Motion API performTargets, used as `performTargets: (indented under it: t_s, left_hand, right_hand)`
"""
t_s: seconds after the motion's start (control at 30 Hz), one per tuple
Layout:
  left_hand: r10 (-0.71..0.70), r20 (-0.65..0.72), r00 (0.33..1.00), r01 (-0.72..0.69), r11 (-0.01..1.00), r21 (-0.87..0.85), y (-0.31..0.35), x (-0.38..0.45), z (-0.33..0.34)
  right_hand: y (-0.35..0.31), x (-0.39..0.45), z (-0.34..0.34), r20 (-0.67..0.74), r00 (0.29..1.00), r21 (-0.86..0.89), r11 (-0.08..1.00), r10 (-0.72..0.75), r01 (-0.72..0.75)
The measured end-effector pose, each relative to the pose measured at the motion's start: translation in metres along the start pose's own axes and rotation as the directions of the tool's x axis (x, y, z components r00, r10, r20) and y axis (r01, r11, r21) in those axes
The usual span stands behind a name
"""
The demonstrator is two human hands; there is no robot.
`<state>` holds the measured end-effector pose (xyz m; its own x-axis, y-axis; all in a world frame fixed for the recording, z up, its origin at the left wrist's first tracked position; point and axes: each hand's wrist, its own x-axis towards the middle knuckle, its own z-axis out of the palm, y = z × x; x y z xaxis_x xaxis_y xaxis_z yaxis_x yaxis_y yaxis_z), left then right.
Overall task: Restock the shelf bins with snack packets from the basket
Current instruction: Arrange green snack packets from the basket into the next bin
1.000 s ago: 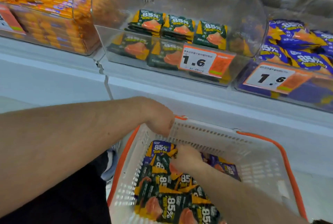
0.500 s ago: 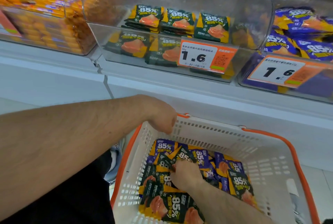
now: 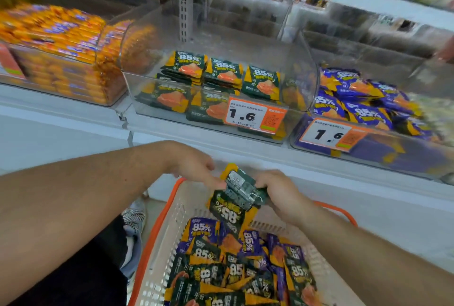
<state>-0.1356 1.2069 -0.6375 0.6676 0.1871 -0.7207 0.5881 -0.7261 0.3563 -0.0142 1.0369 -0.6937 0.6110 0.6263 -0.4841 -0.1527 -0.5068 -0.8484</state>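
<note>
My right hand grips a small stack of green snack packets above the far end of the white basket with the orange rim. One green packet hangs down from the stack. The fingertips of my left hand touch the stack's left edge. Several green and purple packets lie loose in the basket. Straight ahead on the shelf stands a clear bin partly filled with rows of green packets.
A clear bin of purple packets stands right of the green bin, and a bin of orange packs stands to its left. Price tags reading 1.6 hang on the bin fronts. A white shelf edge runs just beyond the basket.
My right hand came up out of the basket with a stack of green packets. My left hand left the basket rim and moved right to the stack. The view tilted up.
</note>
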Motion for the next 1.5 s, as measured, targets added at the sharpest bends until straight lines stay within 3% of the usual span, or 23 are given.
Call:
performTargets:
  t_s: [0.07,0.13,0.2,0.37,0.43,0.5,0.57,0.67,0.7,0.73,0.8,0.83,0.9,1.0,1.07,1.17,1.4,1.5]
  left_hand:
    - [0.142,-0.016,0.99,-0.14,0.949,-0.284,-0.002,-0.002,-0.005]
    - [0.268,-0.06,0.962,-0.267,0.864,-0.428,-0.003,-0.006,-0.01]
    - [0.323,-0.14,0.936,-0.347,0.779,-0.522,-0.001,-0.012,-0.014]
    - [0.4,-0.353,0.846,-0.527,0.734,-0.429,0.014,-0.036,-0.021]
    - [0.427,-0.427,0.797,-0.593,0.686,-0.422,0.022,-0.045,-0.024]
    - [0.416,-0.521,0.745,-0.641,0.661,-0.39,0.03,-0.054,-0.027]
    - [0.314,-0.702,0.64,-0.678,0.659,-0.324,0.038,-0.06,-0.032]
    - [0.05,-0.931,0.362,-0.691,0.684,-0.232,0.035,-0.062,-0.044]
    - [-0.001,-0.958,0.287,-0.678,0.707,-0.204,0.032,-0.061,-0.046]
    - [-0.015,-0.966,0.259,-0.649,0.737,-0.185,0.026,-0.058,-0.049]
    - [0.016,-0.948,0.318,-0.57,0.802,-0.178,0.019,-0.052,-0.047]
    - [0.044,-0.932,0.359,-0.485,0.862,-0.146,0.017,-0.049,-0.045]
    - [0.138,-0.913,0.383,-0.286,0.958,0.025,0.015,-0.038,-0.04]
    - [0.188,-0.919,0.345,-0.17,0.976,0.135,0.015,-0.031,-0.036]
    - [0.202,-0.921,0.333,-0.157,0.975,0.158,0.014,-0.03,-0.036]
    - [0.241,-0.908,0.344,-0.144,0.968,0.203,0.013,-0.032,-0.037]
    - [0.274,-0.896,0.349,-0.144,0.961,0.237,0.013,-0.034,-0.038]
    - [0.278,-0.892,0.357,-0.135,0.96,0.245,0.013,-0.035,-0.037]
  right_hand:
    - [-0.015,-0.012,-0.008,0.047,0.999,0.229,0.973,-0.008,-0.003]
    - [-0.028,-0.02,-0.014,0.095,0.995,0.377,0.926,-0.023,-0.015]
    - [-0.041,-0.03,-0.017,0.157,0.986,0.408,0.913,-0.058,-0.011]
    - [-0.076,-0.047,-0.034,0.383,0.918,0.26,0.966,-0.102,-0.001]
    - [-0.094,-0.059,-0.036,0.416,0.904,0.131,0.99,-0.1,0.05]
    - [-0.113,-0.067,-0.037,0.364,0.924,-0.018,0.991,-0.119,0.135]
    - [-0.134,-0.074,-0.04,0.273,0.947,-0.095,0.975,-0.17,0.202]
    - [-0.166,-0.08,-0.052,0.053,0.945,-0.089,0.941,-0.324,0.327]
    - [-0.175,-0.079,-0.055,-0.053,0.899,-0.139,0.895,-0.434,0.424]
    - [-0.184,-0.079,-0.056,-0.148,0.82,-0.254,0.822,-0.554,0.51]
    - [-0.195,-0.071,-0.055,-0.203,0.617,-0.566,0.605,-0.76,0.559]
    - [-0.199,-0.069,-0.051,-0.155,0.563,-0.701,0.492,-0.812,0.516]
    - [-0.201,-0.057,-0.042,-0.024,0.601,-0.86,0.324,-0.799,0.395]
    - [-0.195,-0.025,-0.031,0.077,0.803,-0.96,0.174,-0.592,0.22]
    - [-0.194,-0.014,-0.022,0.066,0.933,-0.97,0.196,-0.353,0.143]
    - [-0.203,-0.018,-0.012,0.137,0.983,-0.903,0.392,-0.123,0.175]
    - [-0.192,0.005,-0.011,0.076,0.988,-0.856,0.5,-0.133,0.133]
    - [-0.191,0.006,-0.007,0.044,0.996,-0.884,0.463,-0.072,0.073]
